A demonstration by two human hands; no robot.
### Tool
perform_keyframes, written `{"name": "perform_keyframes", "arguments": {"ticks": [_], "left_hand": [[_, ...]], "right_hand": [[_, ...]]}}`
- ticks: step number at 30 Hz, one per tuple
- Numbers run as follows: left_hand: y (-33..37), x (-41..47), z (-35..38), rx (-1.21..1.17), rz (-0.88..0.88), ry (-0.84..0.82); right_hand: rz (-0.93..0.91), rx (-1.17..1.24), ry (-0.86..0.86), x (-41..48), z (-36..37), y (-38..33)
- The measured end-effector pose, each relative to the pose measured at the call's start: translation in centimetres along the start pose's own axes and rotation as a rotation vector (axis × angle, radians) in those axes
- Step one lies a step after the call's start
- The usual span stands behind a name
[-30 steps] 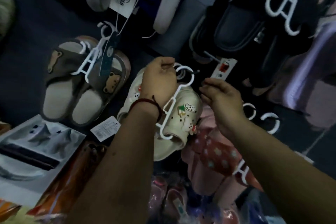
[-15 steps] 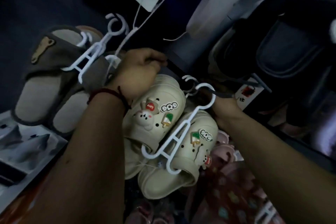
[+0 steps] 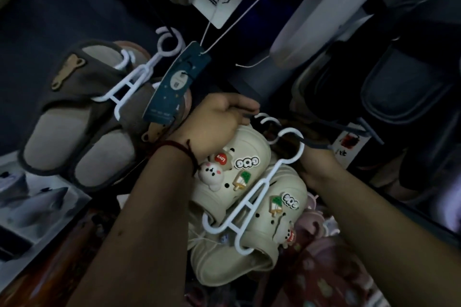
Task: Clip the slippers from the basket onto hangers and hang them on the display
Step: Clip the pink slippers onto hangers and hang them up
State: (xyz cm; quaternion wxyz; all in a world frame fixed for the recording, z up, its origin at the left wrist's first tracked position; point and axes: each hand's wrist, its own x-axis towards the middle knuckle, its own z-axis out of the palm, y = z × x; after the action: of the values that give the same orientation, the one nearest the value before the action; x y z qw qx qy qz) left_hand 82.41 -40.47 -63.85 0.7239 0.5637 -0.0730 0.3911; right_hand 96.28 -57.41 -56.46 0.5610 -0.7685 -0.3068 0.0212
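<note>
The brown slippers (image 3: 82, 132) hang at the left on their own hanger. Just beside them, in the middle, the cream clogs (image 3: 249, 209) (charms all over the toes) are clipped on the white hanger (image 3: 252, 197), whose hook sits at a dark display peg (image 3: 316, 146). My left hand (image 3: 219, 119) pinches a dark rod (image 3: 249, 115) above the clogs. My right hand (image 3: 316, 167) is tucked behind the hook, so I cannot tell its grip.
</note>
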Motion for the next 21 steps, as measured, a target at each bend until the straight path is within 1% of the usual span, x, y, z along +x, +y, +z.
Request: {"name": "perform_keyframes", "arguments": {"ticks": [1, 3, 7, 12, 17, 21], "left_hand": [[0.2, 0.0, 0.3, 0.030, 0.004, -0.011], [0.7, -0.2, 0.7, 0.083, 0.004, -0.011], [1.6, -0.6, 0.6, 0.110, 0.008, 0.013], [1.9, -0.8, 0.6, 0.171, 0.040, -0.006], [2.6, -1.0, 1.2, 0.221, 0.097, 0.015], [2.8, -1.2, 2.1, 0.276, 0.138, -0.047]], "right_hand": [[-0.011, 0.039, -0.024, -0.2, 0.0, -0.1], [-0.043, 0.091, -0.005, -0.8, 0.1, -0.4], [-0.139, 0.066, 0.055, -2.2, 1.0, -1.1], [-0.074, 0.030, 0.129, -2.0, 1.3, -0.9], [-0.105, -0.005, 0.134, -2.1, 1.6, -1.0], [-0.113, -0.012, 0.110, -2.9, 2.0, -1.7]]}}
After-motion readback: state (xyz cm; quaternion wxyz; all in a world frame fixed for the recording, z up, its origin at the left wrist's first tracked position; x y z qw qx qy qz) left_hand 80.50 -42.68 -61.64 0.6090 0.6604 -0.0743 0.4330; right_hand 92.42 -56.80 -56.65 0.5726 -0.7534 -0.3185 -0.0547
